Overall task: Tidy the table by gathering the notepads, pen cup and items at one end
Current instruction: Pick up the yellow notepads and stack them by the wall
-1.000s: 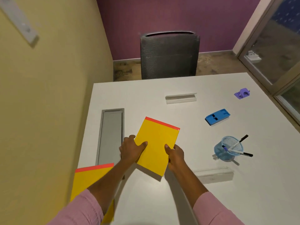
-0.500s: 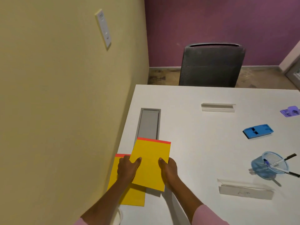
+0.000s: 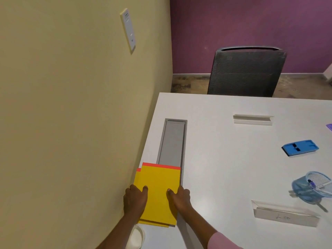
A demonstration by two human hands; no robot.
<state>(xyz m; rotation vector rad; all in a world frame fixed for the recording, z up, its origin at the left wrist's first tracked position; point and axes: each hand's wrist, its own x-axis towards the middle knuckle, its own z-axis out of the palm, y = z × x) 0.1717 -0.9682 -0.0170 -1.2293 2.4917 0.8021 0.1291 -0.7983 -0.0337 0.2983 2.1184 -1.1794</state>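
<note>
At the near end of the grey recessed cable tray point(image 3: 172, 141), the top notepad point(image 3: 159, 191) lies over a second notepad point(image 3: 137, 178) of the same kind. Both are flat yellow rectangles with a red-orange binding strip along the far edge. The upper one sits a little off to the right and farther out, so a sliver of the lower shows at the left and near edges. Its far right corner covers the tray's near end. The left hand point(image 3: 133, 200) grips the top pad's left edge and the right hand point(image 3: 180, 197) its right edge, each with the thumb laid flat on the smooth cover and the fingers curled at the side. The tray is a long metal slot with rounded corners, sunk in the matte white surface point(image 3: 224, 159). Well right of the tray, a blue wire-mesh pen cup point(image 3: 303, 189) lies on its side with pens poking from its mouth. A clear acrylic sign holder point(image 3: 285, 215) nearer than the cup bears a faint scrawl that cannot be read. A second clear holder point(image 3: 253, 120) stands to the right of the tray's far end, and a flat blue plastic block point(image 3: 300, 147) lies farther right. Beyond the tray stands a dark mesh-backed chair point(image 3: 246, 71). To the tray's left, a cream plate point(image 3: 128, 31) on the yellow wall has print too small to read.
</note>
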